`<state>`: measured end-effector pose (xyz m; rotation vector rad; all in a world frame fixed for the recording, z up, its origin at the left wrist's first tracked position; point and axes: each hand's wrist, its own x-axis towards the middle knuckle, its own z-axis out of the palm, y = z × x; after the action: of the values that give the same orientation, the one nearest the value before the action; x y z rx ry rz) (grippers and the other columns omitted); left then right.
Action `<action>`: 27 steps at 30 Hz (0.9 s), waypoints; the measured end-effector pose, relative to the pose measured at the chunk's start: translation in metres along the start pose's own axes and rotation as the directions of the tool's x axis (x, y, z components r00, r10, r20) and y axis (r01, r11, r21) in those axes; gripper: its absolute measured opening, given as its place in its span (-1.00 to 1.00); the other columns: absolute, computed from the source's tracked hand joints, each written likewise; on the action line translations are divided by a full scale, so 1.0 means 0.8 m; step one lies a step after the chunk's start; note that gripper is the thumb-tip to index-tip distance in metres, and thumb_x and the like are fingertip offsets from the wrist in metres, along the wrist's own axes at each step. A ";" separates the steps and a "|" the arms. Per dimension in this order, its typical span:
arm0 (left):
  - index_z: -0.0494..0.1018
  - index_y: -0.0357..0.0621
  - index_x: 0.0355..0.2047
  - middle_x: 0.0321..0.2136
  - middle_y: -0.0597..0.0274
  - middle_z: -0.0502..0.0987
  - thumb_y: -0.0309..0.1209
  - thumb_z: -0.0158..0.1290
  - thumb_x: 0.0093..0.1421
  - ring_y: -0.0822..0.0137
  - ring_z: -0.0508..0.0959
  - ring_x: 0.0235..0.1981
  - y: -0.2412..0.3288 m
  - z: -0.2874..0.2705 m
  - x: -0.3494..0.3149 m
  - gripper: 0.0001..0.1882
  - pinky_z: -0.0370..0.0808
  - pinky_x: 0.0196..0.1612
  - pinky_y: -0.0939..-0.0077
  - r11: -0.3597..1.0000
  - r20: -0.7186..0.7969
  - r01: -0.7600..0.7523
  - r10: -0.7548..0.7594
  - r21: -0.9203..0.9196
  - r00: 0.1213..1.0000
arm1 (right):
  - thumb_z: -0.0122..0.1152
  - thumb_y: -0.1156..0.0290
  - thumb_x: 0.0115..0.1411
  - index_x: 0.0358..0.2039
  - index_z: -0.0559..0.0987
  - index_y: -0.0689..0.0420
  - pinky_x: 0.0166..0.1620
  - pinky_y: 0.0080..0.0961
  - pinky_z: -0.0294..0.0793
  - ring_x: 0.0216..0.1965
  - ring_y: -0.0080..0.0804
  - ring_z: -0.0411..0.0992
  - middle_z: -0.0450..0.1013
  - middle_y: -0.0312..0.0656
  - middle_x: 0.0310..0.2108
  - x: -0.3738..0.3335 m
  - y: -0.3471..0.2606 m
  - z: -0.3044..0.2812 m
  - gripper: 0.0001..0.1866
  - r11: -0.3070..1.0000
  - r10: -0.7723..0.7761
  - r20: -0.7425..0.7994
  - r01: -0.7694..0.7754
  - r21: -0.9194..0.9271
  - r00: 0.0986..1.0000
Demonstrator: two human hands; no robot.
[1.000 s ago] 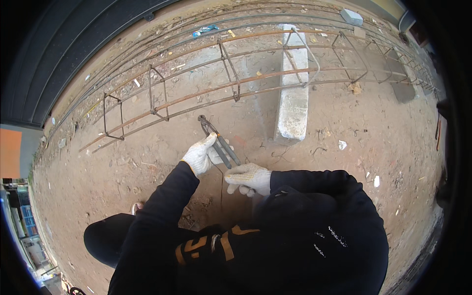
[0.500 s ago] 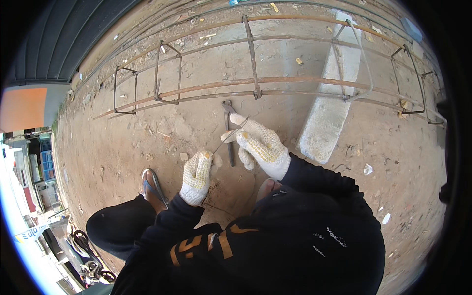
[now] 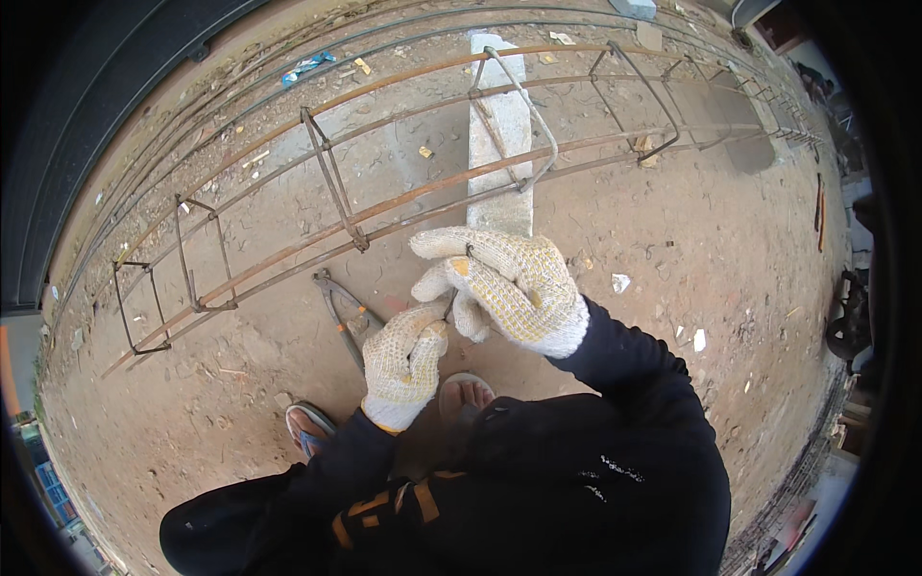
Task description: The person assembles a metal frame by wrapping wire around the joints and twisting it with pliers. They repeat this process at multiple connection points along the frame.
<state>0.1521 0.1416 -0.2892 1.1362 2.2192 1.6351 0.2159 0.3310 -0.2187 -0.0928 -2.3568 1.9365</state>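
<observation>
White knitted work gloves with yellow dots cover both my hands, which are close together in front of me. My left hand [image 3: 401, 363] has its thumb and fingers pinched on a thin tie wire [image 3: 448, 305]. Beside it, my right hand [image 3: 523, 293] is closed with the index finger stretched forward; a dark bit of the wire shows at its fingertips. Most of the wire is hidden by the gloves. A pair of end-cutting pincers [image 3: 331, 298] lies on the dirt left of my hands, its handles partly behind the left glove. Just beyond lies a long rebar cage [image 3: 358, 236] with square stirrups.
A pale concrete slab [image 3: 504, 213] lies beneath the cage. Long bars [image 3: 442, 19] run along the ground farther off. A dark ribbed metal wall [image 3: 91, 106] stands at the far left. My sandalled foot [image 3: 309, 422] is near my left hand; small debris dots the dirt.
The view has turned to the right, so the cage and slab appear farther left. My hands have come closer together, and less wire shows between them.
</observation>
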 end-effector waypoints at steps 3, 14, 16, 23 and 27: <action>0.50 -0.22 -0.18 -0.42 0.06 0.55 -0.42 -0.05 0.32 0.24 0.55 -0.48 -0.014 0.031 0.006 -0.82 0.48 -0.34 0.38 0.898 0.037 0.262 -0.267 -0.353 0.963 | 0.25 0.23 0.21 0.14 0.47 0.16 0.03 -0.40 0.46 -0.11 -0.25 0.54 0.57 -0.08 -0.08 -0.008 -0.028 -0.058 -0.49 0.916 -0.107 -0.300 -0.024 -0.401 0.948; 0.47 -0.11 -0.16 -0.32 0.02 0.57 -0.29 -0.07 0.32 -0.03 0.57 -0.29 -0.004 0.089 0.027 -0.78 0.49 -0.19 0.23 0.886 -0.193 0.214 -0.314 -0.412 0.930 | 0.18 -0.06 0.21 -0.10 0.57 0.14 -0.03 -0.31 0.43 -0.09 -0.16 0.49 0.54 -0.05 -0.12 0.102 -0.064 -0.193 -0.50 0.307 0.717 0.030 -0.277 -0.911 0.696; 0.48 -0.09 -0.16 -0.32 0.02 0.57 -0.27 -0.06 0.31 -0.04 0.57 -0.28 -0.005 0.087 0.030 -0.77 0.50 -0.19 0.22 0.908 -0.142 0.226 -0.291 -0.354 0.946 | 0.23 0.02 0.21 -0.16 0.59 0.15 -0.07 -0.34 0.45 -0.13 -0.20 0.51 0.55 -0.02 -0.20 0.106 -0.057 -0.198 -0.57 0.244 0.698 -0.005 -0.244 -0.939 0.716; 0.52 -0.18 -0.12 -0.37 0.00 0.56 -0.38 0.02 0.23 -0.02 0.57 -0.40 -0.020 0.081 0.036 -0.75 0.50 -0.33 0.25 0.978 -0.126 -0.051 0.026 -0.202 0.992 | 0.21 0.09 0.24 -0.20 0.64 0.05 -0.12 -0.28 0.48 -0.22 -0.04 0.52 0.57 -0.05 -0.31 0.074 -0.033 -0.201 -0.69 0.293 0.445 0.012 -0.133 -0.947 0.895; 0.49 0.00 0.04 -0.38 0.10 0.55 -0.38 0.03 0.18 0.06 0.55 -0.42 -0.031 0.068 0.025 -0.62 0.50 -0.35 0.28 0.994 0.019 -0.082 0.084 -0.072 0.996 | 0.21 0.06 0.21 -0.18 0.66 0.04 -0.18 -0.23 0.50 -0.27 0.04 0.52 0.57 0.01 -0.33 0.064 -0.028 -0.196 -0.66 0.340 0.414 -0.035 -0.190 -0.921 0.910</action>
<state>0.1550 0.1925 -0.3262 1.2366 2.1100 1.7099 0.1818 0.4851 -0.1651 -0.4525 -3.4473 0.3806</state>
